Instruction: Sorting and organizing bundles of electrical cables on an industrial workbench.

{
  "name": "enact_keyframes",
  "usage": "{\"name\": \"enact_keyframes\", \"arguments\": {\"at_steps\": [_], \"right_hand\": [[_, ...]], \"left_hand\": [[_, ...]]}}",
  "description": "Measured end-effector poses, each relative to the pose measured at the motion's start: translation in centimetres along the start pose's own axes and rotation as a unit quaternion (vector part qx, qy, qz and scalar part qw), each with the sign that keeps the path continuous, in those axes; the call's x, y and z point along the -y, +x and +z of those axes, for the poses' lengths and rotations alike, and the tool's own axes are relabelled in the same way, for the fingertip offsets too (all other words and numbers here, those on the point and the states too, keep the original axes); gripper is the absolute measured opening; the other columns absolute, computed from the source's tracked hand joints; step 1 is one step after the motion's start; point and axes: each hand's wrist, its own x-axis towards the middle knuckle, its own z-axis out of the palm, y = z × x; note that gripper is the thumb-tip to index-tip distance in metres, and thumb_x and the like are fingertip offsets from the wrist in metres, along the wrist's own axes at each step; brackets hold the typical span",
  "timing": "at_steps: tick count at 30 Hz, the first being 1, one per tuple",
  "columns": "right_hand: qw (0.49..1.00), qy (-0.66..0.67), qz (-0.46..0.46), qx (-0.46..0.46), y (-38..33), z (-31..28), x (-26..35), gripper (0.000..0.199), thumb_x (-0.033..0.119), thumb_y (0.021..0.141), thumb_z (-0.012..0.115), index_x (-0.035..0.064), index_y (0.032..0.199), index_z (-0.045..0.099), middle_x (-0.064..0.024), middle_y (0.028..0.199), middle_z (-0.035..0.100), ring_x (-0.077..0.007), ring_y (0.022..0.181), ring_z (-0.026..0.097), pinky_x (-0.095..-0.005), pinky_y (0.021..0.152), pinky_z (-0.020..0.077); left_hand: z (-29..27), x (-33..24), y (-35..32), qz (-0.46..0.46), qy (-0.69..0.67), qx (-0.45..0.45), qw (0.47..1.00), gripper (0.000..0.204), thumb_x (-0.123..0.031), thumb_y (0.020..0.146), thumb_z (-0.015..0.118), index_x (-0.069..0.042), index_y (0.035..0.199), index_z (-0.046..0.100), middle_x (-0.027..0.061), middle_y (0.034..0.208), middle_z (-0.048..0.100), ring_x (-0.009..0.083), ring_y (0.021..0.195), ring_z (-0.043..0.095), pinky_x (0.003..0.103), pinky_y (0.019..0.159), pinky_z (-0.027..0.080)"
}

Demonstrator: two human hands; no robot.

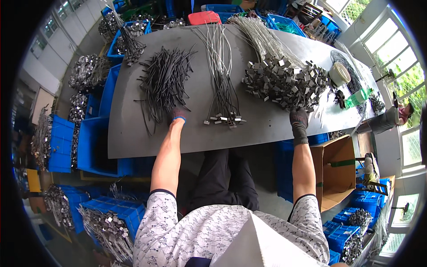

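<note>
My left hand [177, 115], in a dark glove with a blue cuff, touches the near edge of a pile of thin black tubes [164, 80]. Its fingers look curled, and their tips are lost among the dark strands. My right hand [299, 119], in a dark grey glove, is closed at the near edge of a heap of small metal blocks [284, 82] with wires trailing away behind them. What its fingers grip is hidden. Between the hands lies a bundle of silvery wires [216, 58], with black sleeves and metal blocks [224, 120] at the near end.
The grey table [147, 142] curves across in front of me. A white tub [339, 74], a green bottle [358, 97] and coiled wire [351, 66] lie right. Blue crates [98, 151] flank the left, a cardboard box [336, 171] the right. Another person [404, 114] is far right.
</note>
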Motion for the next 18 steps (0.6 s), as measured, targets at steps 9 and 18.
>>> {"name": "enact_keyframes", "arguments": {"at_steps": [9, 18], "right_hand": [[0.867, 0.471, 0.154, -0.041, -0.5, 4.1, -3.9, 0.05, 0.041, 0.088, 0.069, -0.0041, 0.106, 0.06, -0.0106, 0.069, 0.061, -0.0191, 0.054, 0.061, -0.0325, 0.044, 0.0495], [0.93, 0.102, -0.342, -0.092, 4.7, 6.4, -11.2, 0.043, 0.04, 0.086, 0.071, 0.0078, 0.109, 0.056, -0.0089, 0.081, 0.064, -0.0253, 0.059, 0.062, -0.0423, 0.055, 0.0537]], "left_hand": [[-13.0, -4.6, -13.9, -0.177, -0.57, 0.258, 0.759, 0.006, -0.016, 0.085, 0.069, -0.012, 0.086, 0.065, 0.0056, 0.078, 0.066, 0.0199, 0.067, 0.064, 0.036, 0.061, 0.054], [-19.4, -13.1, -18.9, -0.31, -0.74, 0.342, 0.489, 0.015, -0.01, 0.089, 0.069, -0.01, 0.104, 0.068, 0.0016, 0.087, 0.068, 0.0082, 0.063, 0.062, 0.025, 0.056, 0.053]]}}
